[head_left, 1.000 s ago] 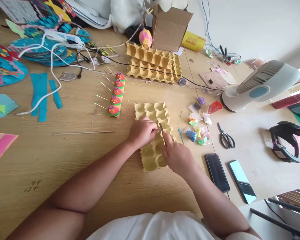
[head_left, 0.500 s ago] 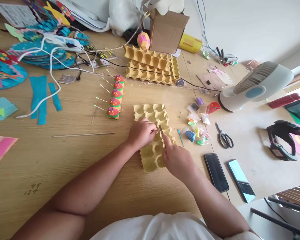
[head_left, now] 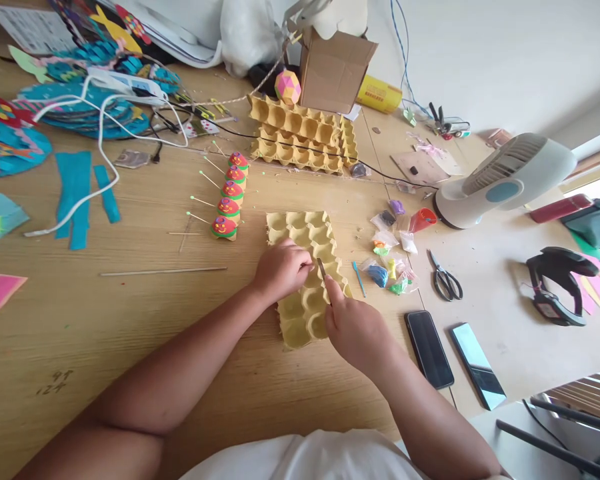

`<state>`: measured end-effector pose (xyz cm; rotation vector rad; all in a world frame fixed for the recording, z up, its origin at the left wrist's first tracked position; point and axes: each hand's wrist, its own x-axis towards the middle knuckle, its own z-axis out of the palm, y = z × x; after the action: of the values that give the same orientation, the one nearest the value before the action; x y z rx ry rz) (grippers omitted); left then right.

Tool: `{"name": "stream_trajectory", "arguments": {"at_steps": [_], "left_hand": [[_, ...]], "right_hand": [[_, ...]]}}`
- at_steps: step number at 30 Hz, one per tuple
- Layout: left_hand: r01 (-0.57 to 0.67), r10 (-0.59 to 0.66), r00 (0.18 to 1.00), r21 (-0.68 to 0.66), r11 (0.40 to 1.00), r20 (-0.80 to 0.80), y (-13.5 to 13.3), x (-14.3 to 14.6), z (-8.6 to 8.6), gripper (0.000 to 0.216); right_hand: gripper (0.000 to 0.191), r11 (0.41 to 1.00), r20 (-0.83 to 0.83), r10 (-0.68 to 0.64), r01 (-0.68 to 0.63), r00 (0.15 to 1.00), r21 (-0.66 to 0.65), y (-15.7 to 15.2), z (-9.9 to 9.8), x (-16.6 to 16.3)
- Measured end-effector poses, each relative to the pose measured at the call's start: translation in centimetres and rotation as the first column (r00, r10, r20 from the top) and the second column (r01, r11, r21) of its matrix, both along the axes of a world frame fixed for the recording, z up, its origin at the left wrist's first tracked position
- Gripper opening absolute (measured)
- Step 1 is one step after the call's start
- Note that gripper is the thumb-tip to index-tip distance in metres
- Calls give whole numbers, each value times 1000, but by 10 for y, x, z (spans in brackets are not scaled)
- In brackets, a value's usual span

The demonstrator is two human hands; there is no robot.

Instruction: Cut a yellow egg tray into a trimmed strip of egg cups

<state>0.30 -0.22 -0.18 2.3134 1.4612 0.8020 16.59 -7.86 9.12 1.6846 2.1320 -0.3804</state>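
Note:
A yellow pulp egg carton (head_left: 296, 332) lies cup-side up on the table in front of me. My left hand (head_left: 284, 268) rests over its middle, fingers closed and pinched on a ridge between cups. My right hand (head_left: 357, 327) is closed around a narrow knife (head_left: 321, 268), index finger along it, its blade pointing away from me over the carton beside the left fingertips. Much of the handle is hidden in the palm. Left of the carton stands a painted egg-carton caterpillar (head_left: 229, 208), red and green with smiling faces and thin green-tipped sticks.
More egg cartons (head_left: 297, 137) are stacked behind, near a cardboard box (head_left: 336, 70). To the right lie bags of coloured clay (head_left: 379, 275), pliers (head_left: 447, 280), two phones (head_left: 429, 348) and a white fan (head_left: 500, 180). A thin wooden stick (head_left: 165, 271) lies on the left.
The view has shifted slightly. Both hands keep their hold at nearly the same place on the carton, with the knife barely moved.

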Motion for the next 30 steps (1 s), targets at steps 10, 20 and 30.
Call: {"name": "stream_trajectory", "arguments": {"at_steps": [10, 20, 30], "left_hand": [[-1, 1, 1000, -6, 1000, -7, 0, 1, 1, 19], [-4, 4, 1000, 1, 1000, -8, 1, 1, 0, 19], [-5, 5, 1000, 10, 1000, 4, 1, 1, -2, 18]], "right_hand": [[59, 1000, 6, 22, -22, 1000, -7, 5, 9, -4], [58, 1000, 5, 16, -16, 1000, -21, 4, 8, -1], [59, 1000, 30, 11, -11, 999, -13, 0, 5, -2]]}}
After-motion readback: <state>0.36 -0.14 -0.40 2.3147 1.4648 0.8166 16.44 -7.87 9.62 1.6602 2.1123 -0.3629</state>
